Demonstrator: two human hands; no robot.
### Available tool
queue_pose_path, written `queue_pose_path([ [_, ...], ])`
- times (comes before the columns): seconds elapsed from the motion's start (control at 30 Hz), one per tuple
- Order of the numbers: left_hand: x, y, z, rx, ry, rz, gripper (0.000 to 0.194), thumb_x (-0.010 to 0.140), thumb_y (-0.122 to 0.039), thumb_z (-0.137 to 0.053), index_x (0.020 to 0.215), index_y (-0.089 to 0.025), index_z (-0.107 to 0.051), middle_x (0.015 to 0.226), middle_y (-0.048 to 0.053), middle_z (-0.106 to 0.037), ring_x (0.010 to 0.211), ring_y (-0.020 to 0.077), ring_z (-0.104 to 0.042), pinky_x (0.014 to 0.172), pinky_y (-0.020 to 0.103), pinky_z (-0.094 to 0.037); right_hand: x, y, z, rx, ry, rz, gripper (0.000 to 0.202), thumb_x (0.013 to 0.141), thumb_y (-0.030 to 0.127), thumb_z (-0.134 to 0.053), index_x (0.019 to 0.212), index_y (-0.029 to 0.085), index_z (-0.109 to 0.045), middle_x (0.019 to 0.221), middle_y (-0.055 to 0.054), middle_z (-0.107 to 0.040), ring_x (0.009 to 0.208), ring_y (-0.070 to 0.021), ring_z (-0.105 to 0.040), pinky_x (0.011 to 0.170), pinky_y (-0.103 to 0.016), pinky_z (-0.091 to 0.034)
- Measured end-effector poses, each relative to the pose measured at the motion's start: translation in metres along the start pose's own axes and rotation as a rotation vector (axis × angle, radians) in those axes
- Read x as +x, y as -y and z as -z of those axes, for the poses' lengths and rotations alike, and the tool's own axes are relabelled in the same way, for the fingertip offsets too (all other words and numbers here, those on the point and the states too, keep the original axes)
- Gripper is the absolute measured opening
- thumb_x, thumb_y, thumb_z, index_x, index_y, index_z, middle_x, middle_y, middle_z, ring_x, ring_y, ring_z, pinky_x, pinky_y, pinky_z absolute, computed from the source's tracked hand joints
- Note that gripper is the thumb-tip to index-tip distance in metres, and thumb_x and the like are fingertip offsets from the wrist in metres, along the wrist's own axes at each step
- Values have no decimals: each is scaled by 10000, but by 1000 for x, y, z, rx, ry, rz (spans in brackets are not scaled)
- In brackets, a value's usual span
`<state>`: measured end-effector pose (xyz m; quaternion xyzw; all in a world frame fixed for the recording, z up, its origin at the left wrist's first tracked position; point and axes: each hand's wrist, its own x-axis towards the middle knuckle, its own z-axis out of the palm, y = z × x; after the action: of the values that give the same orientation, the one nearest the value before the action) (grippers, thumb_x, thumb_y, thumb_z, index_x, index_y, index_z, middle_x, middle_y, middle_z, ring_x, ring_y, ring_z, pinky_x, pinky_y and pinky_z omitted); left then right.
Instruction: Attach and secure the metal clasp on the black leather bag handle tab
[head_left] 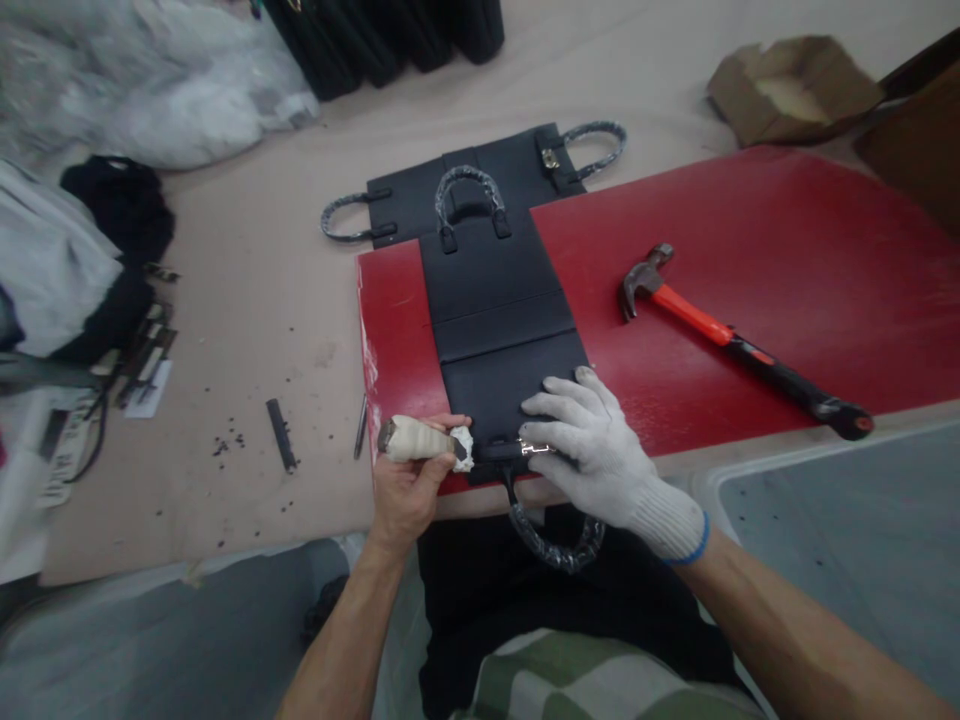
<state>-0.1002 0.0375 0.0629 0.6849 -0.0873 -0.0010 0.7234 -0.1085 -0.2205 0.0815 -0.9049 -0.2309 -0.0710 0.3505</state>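
My bare left hand [405, 495] is closed around a short tool wrapped in whitish tape [420, 440], its dark, blunt end pointing left and up. The tool's other end is at the strap of a black bag panel [506, 330], near the panel's front edge. My right hand [600, 450], in a white knit glove with a blue cuff edge, lies on the panel with its fingers stretched out. Its fingertips touch or nearly touch a shiny metal clasp [534, 447] on the strap. A plastic-wrapped handle [559, 545] hangs over the table edge below.
An orange-and-black claw hammer [697, 325] lies on the red board [787, 250]. A dark rod [281, 435] and a thin metal rod [361, 428] lie left, among small black bits. Farther off are a cardboard box [795, 90], plastic wrapping [150, 90] and black bags [390, 40].
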Motion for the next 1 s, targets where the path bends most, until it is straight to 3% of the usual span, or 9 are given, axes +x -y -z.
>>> queue_pose_path([
  [0.5, -2, -3, -5, 123, -36, -44, 141, 919, -225, -726, 1029, -183, -649, 1107, 98, -758, 1066, 258, -741, 957, 418, -607, -1, 0, -1, -10, -16, -11, 177, 910, 221, -730, 1081, 266, -717, 1259, -23, -694, 1334, -326, -520, 1238, -629, -220],
  [0.77, -29, -3, -6, 224, -275, -154, 228, 879, -201, -774, 1077, -179, -664, 1167, 104, -743, 1094, 280, -735, 977, 476, -606, -1, -1, -3, -10, -27, -3, 175, 905, 218, -749, 1073, 262, -725, 1249, -18, -702, 1336, -318, -522, 1246, -612, -215],
  [1.0, -33, -5, -15, 277, -211, -199, 188, 889, -212, -762, 1036, -173, -651, 1181, 112, -741, 1125, 290, -724, 1024, 514, -580, -1, -1, -3, -20, -38, -5, 179, 895, 218, -758, 1067, 256, -727, 1242, -26, -706, 1324, -325, -536, 1237, -623, -231],
])
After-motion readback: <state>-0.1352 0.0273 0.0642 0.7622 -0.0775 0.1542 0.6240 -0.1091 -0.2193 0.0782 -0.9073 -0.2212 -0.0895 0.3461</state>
